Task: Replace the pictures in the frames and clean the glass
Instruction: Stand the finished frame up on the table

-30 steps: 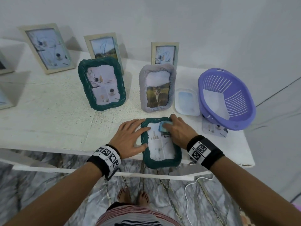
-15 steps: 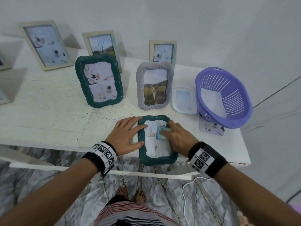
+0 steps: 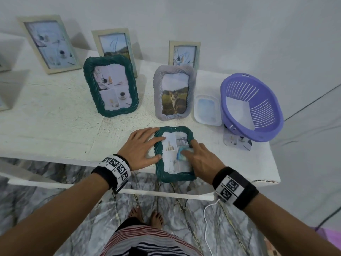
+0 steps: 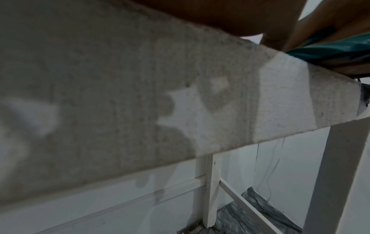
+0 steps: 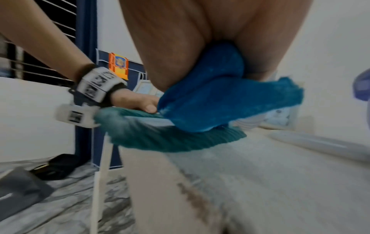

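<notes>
Cloth [image 3: 183, 153] pinched in right grip [image 3: 200, 159] on frame [image 3: 174, 177]; left grip [image 3: 140, 149] flat, empty.

A room in a home. A white painted table [image 3: 55, 111] against a plain wall bears standing picture frames [image 3: 110, 85]. The floor [image 3: 36, 191] is marble-patterned.

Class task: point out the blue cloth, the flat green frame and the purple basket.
blue cloth [image 5: 220, 98]: right wrist view, its middle.
flat green frame [image 3: 175, 177]: head view, its near rim.
purple basket [image 3: 273, 111]: head view, its right rim.
</notes>
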Available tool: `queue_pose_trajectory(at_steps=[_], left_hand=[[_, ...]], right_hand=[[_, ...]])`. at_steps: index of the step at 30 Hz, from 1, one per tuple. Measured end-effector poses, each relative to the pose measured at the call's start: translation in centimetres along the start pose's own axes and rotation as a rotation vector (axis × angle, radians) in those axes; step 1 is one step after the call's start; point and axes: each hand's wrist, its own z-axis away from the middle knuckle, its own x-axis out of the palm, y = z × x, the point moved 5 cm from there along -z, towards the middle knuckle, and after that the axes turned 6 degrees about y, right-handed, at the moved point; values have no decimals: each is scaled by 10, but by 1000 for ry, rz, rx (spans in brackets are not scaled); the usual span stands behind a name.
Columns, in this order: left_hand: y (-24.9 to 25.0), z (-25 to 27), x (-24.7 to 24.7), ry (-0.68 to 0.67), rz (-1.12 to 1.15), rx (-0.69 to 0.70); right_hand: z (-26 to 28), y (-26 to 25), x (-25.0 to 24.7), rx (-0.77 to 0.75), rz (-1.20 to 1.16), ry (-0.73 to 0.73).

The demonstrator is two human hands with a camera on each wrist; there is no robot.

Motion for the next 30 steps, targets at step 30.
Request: queue_pose_trajectory(at_steps=[30], left_hand=[[-1, 1, 1, -7, 7, -3]], right_hand=[[6, -17, -9, -246, -171, -111]])
